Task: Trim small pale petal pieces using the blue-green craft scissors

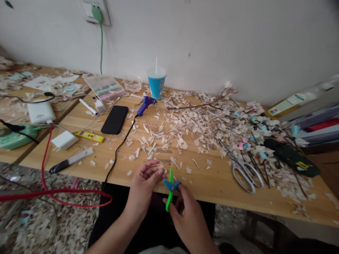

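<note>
While scissors (170,187) sit in right grip (185,203), left grip (145,180) pinches pale scrap (161,166).

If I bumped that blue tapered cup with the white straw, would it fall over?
The blue tapered cup might tip easily, since it's taller than wide and narrower at the bottom. Its thin white straw pokes up high, so it could snag and tug the cup.
</note>
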`<state>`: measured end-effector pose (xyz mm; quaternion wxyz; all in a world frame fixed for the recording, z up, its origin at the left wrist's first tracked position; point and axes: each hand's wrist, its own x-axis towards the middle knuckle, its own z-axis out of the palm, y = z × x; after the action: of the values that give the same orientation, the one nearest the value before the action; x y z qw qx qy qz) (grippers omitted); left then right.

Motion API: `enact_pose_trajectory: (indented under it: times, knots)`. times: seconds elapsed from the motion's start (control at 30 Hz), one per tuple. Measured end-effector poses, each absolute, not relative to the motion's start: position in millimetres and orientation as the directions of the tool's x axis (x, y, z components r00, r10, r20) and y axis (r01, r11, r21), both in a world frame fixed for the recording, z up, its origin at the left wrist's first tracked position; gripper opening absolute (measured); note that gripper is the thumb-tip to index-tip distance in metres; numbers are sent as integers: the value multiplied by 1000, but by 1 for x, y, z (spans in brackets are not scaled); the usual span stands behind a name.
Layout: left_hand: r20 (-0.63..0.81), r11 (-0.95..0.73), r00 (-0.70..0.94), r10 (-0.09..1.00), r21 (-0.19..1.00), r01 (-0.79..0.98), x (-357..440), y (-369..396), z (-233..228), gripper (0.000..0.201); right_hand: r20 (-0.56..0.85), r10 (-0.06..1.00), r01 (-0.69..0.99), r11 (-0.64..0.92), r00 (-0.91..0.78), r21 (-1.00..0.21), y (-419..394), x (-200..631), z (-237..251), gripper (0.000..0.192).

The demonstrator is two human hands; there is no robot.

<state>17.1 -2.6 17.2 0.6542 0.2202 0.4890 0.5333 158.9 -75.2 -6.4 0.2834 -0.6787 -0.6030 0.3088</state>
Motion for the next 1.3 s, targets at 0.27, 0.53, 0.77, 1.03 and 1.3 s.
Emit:
enact_pose_trajectory:
  times: [0.27, 0.53, 0.77, 1.03, 1.3]
  knots:
    - [-359, 325, -42, 932, 884, -337, 13, -8, 20, 27, -154, 953, -87, -136, 259, -987, -50, 145, 15, 38]
    - [-269, 254, -55, 962, 948, -191, 12, -20, 21, 13, -251, 959, -315, -201, 128, -928, -23, 132, 24, 56]
    - [-187, 187, 15, 982, 982, 6, 6, -25, 20, 17, -267, 954, -306, -216, 134, -927, -23, 137, 12, 55]
    - [114, -132, 103, 988, 974, 182, 1, -27, 20, 28, -282, 946, -286, -229, 160, -931, -27, 139, 17, 52]
    - [85, -106, 129, 988, 981, 163, 2, -23, 16, 25, -283, 947, -237, -243, 151, -940, -29, 141, 21, 56]
